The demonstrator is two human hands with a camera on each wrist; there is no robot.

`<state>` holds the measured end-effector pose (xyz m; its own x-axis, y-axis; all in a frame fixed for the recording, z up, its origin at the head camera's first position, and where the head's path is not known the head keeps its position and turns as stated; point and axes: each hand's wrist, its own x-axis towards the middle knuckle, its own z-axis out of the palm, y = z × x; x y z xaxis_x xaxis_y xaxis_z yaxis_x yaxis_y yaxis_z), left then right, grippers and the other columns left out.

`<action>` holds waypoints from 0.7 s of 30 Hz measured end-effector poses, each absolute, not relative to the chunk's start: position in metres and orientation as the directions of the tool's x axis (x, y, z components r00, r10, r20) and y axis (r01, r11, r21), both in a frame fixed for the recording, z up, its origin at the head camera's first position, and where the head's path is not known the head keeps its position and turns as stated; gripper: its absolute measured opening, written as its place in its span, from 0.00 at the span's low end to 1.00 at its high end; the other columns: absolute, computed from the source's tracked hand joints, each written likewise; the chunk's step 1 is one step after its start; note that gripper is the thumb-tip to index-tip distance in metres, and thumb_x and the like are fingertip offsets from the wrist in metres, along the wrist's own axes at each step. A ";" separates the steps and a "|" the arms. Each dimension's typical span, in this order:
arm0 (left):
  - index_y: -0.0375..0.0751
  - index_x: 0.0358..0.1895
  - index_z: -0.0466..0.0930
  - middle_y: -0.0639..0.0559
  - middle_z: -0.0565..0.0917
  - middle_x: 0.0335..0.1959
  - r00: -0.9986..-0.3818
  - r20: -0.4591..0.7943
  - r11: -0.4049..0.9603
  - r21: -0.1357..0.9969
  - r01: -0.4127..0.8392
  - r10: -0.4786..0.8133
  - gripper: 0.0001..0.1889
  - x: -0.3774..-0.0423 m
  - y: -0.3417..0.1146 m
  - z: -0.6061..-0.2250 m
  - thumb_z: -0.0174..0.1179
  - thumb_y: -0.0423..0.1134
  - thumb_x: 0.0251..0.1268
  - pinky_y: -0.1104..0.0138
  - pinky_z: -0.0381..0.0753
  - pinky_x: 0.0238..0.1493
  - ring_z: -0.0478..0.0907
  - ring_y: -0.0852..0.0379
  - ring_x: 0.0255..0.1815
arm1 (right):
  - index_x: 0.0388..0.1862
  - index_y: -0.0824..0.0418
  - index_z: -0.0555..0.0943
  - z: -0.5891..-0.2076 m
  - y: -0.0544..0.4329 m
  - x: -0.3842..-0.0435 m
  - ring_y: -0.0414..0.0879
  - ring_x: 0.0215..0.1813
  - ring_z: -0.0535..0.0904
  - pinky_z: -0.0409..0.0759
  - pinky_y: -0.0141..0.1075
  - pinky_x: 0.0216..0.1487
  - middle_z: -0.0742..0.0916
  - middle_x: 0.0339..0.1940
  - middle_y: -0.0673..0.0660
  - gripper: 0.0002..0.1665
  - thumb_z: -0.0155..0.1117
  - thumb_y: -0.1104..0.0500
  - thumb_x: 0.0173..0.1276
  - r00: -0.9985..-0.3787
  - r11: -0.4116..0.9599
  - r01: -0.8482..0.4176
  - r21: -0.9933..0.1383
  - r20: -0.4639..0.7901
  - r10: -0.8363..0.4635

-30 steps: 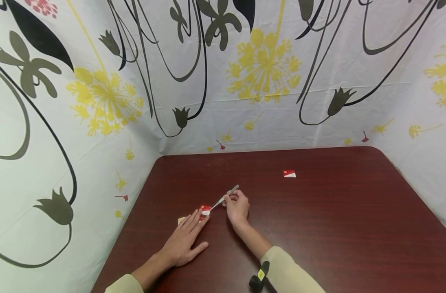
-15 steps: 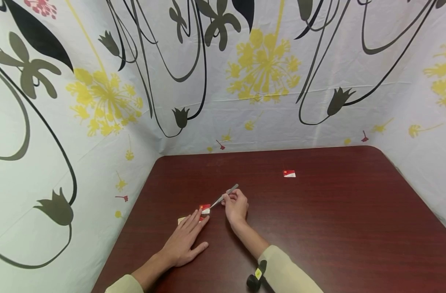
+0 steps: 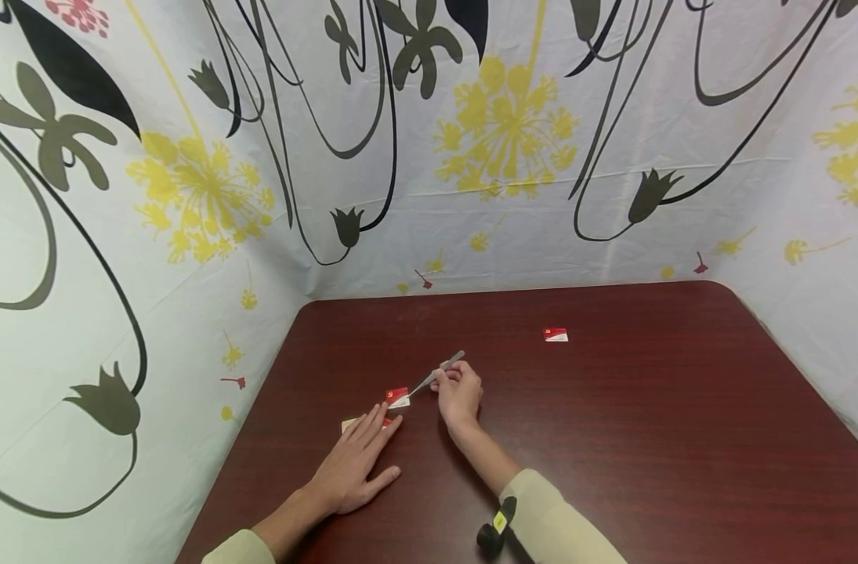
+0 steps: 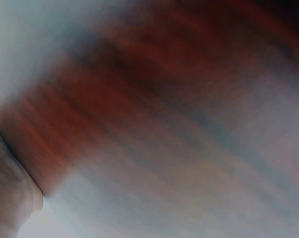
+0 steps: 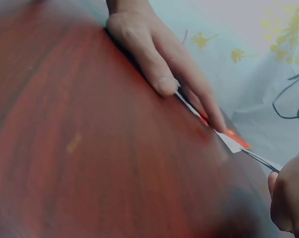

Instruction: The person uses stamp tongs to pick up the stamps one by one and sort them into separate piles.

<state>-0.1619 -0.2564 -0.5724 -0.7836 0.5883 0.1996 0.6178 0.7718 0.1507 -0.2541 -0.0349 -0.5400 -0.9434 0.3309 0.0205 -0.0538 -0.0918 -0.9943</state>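
Note:
My right hand (image 3: 461, 395) pinches metal tweezers (image 3: 436, 372), which slant down to the left. Their tip meets the right edge of a small red and white sticker-like piece (image 3: 397, 395); the right wrist view has the tweezers (image 5: 261, 159) at the white part of that piece (image 5: 232, 142). Flat on the table, my left hand (image 3: 358, 462) has its fingers stretched out, fingertips right at the near edge of the piece. Under those fingers, mostly hidden, lies a flat sheet with a cream corner (image 3: 347, 424) and some red. The left wrist view is blurred, showing only part of the hand.
A similar red and white piece (image 3: 555, 335) lies farther back on the dark red-brown table (image 3: 647, 423). A white flower-patterned cloth (image 3: 429, 227) hangs behind the table and along both sides. A black band with a yellow label (image 3: 497, 523) is on the right sleeve.
The red and white piece has shifted slightly up and right, away from the left fingers, and shows more of itself. The tweezers and right hand moved slightly with it; the left hand stayed put.

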 end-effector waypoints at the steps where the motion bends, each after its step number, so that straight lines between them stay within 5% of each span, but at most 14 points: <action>1: 0.46 0.87 0.56 0.36 0.53 0.87 -0.783 0.200 0.772 0.148 0.618 0.589 0.41 -0.162 -0.256 -0.572 0.51 0.63 0.81 0.43 0.57 0.81 0.51 0.41 0.87 | 0.44 0.77 0.83 -0.539 -0.032 -0.255 0.61 0.32 0.91 0.91 0.50 0.38 0.90 0.31 0.65 0.07 0.70 0.75 0.69 -0.943 -0.092 -0.051 -0.994 0.018 0.333; 10: 0.47 0.87 0.54 0.36 0.52 0.87 -0.792 0.169 0.783 0.130 0.608 0.586 0.41 -0.161 -0.256 -0.570 0.49 0.64 0.82 0.44 0.55 0.82 0.50 0.42 0.87 | 0.45 0.75 0.83 -0.521 0.005 -0.276 0.60 0.33 0.91 0.90 0.52 0.42 0.90 0.34 0.68 0.07 0.70 0.74 0.69 -0.926 -0.131 -0.068 -0.989 0.014 0.377; 21: 0.46 0.87 0.53 0.36 0.51 0.87 -0.789 0.160 0.778 0.135 0.613 0.594 0.41 -0.161 -0.257 -0.568 0.50 0.64 0.82 0.44 0.55 0.83 0.48 0.42 0.87 | 0.49 0.76 0.82 -0.497 0.081 -0.308 0.47 0.29 0.90 0.88 0.30 0.33 0.90 0.41 0.70 0.10 0.69 0.72 0.72 -0.895 -0.098 -0.070 -0.993 0.019 0.446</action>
<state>-0.1606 -0.2565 -0.5677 -0.7887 0.5938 0.1596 0.6132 0.7783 0.1346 -0.3077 0.0812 -0.4972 -0.8949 0.4459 0.0189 -0.0697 -0.0978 -0.9928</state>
